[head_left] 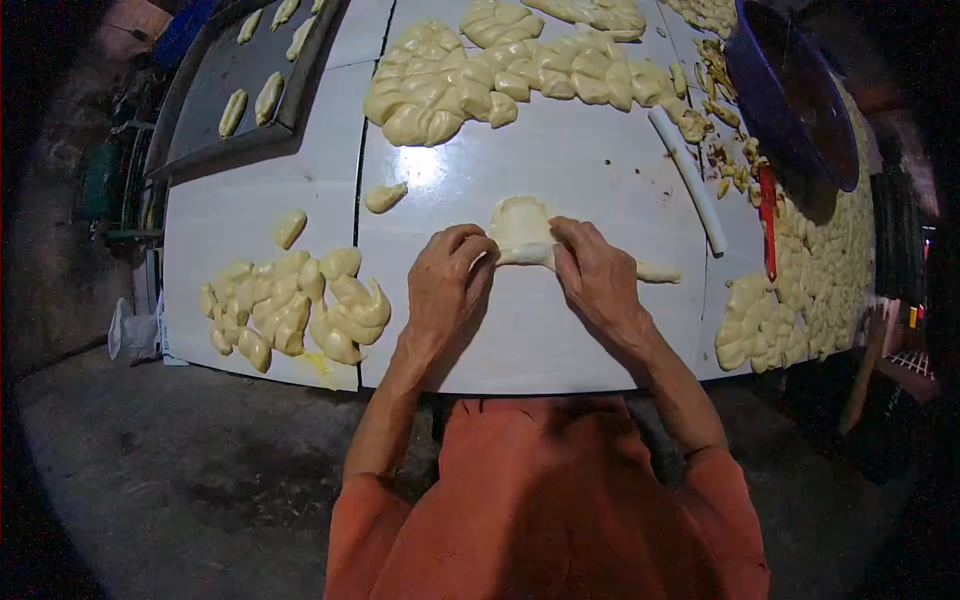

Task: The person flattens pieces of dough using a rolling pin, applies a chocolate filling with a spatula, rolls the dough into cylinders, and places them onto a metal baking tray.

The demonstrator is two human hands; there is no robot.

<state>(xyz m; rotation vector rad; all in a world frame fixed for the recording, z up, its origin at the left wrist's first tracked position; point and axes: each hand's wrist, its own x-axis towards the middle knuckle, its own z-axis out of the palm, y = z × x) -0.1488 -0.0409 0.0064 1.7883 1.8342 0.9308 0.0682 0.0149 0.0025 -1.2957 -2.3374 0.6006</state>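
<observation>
A flattened piece of pale dough [519, 218] lies near the middle of the white table, its near edge forming a roll [523, 254] with a whiter middle section. My left hand [448, 280] has curled fingers closed on the roll's left end. My right hand [600, 278] pinches the right end, thumb and fingers bent. To the right of that hand a longer strip of dough [660, 273] lies on the table, partly hidden by the hand. A small single lump [385, 198] sits beyond my left hand.
Dough piles lie at lower left [262, 305], back [430, 85] and right [800, 290]. A metal tray [215, 150] with shaped pieces stands back left. A white rod [685, 180], a red tool [768, 220] and a large purple basin [800, 100] are at the right.
</observation>
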